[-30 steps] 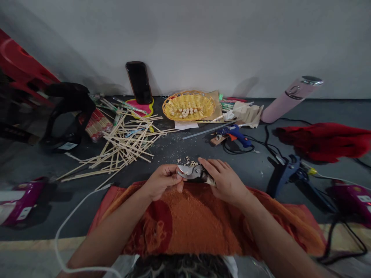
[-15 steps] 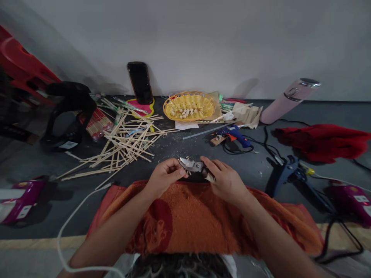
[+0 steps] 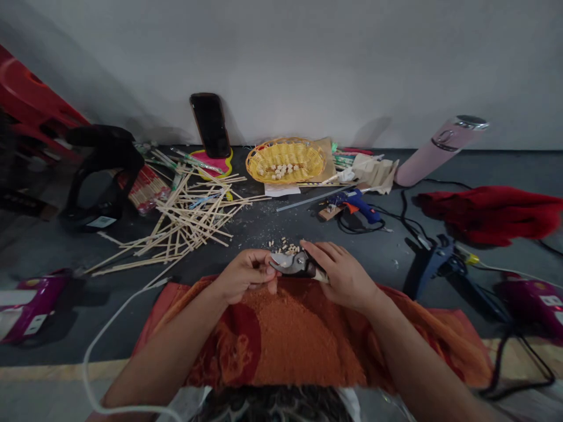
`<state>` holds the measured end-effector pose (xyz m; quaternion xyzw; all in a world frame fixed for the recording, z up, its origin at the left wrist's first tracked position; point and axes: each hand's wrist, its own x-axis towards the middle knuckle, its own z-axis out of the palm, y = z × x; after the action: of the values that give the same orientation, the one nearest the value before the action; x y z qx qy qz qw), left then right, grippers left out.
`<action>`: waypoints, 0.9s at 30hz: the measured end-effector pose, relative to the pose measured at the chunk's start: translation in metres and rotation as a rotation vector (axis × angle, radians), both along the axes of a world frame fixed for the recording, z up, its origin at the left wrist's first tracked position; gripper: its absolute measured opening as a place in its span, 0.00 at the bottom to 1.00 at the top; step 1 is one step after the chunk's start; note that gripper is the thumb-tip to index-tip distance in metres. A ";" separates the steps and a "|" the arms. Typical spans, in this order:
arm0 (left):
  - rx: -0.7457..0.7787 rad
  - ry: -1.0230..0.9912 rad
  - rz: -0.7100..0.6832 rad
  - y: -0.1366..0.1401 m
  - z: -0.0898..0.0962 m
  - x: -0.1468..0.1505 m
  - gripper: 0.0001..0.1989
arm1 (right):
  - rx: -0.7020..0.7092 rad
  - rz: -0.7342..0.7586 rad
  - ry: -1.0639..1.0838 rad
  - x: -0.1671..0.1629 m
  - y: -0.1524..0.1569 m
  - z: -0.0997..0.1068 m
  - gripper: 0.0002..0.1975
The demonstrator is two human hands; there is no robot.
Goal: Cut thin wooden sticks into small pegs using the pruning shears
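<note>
My right hand (image 3: 345, 274) is wrapped round the handles of a pair of pruning shears (image 3: 290, 262), whose blades point left. Close by the blade tips, my left hand (image 3: 248, 274) has its thumb and fingers pinched together; whatever lies between them is too small to make out. Just beyond the shears, several short cut pieces of wooden stick (image 3: 288, 247) lie on the dark tabletop. An orange towel (image 3: 303, 334) is spread beneath both hands and forearms.
A heap of wooden sticks (image 3: 193, 214) lies at left, near a propped phone (image 3: 211, 126). Behind the hands stands a yellow basket (image 3: 285, 153) holding small pale pieces. To the right are a blue glue gun (image 3: 358, 206), a pink flask (image 3: 435, 152) and a red cloth (image 3: 492, 214).
Both hands and the shears have come slightly closer to me, uncovering more of the cut pieces behind them. The left fingers have shifted their pinch beside the blade.
</note>
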<state>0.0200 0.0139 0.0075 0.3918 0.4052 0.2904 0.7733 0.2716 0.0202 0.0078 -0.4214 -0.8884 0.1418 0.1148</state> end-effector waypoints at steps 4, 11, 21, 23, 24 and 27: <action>-0.020 -0.043 -0.025 0.000 -0.001 -0.002 0.16 | 0.010 0.021 0.016 0.000 -0.001 -0.001 0.34; -0.016 -0.067 0.060 0.001 0.000 0.002 0.14 | 0.052 -0.052 -0.032 -0.002 -0.004 -0.003 0.33; -0.013 -0.087 -0.099 0.001 0.004 -0.001 0.14 | 0.012 0.035 -0.031 0.001 0.000 -0.002 0.37; -0.051 -0.140 -0.133 0.001 0.003 -0.002 0.15 | 0.004 0.048 -0.028 0.001 0.000 -0.001 0.38; -0.067 -0.157 -0.142 0.001 0.003 -0.002 0.15 | 0.006 0.049 -0.023 0.001 0.000 -0.001 0.38; -0.091 -0.156 -0.140 0.002 0.003 -0.003 0.16 | 0.019 0.048 -0.004 0.000 0.000 -0.003 0.36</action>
<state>0.0168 0.0156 0.0105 0.3598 0.3281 0.2469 0.8378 0.2720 0.0203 0.0052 -0.3993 -0.8997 0.1352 0.1133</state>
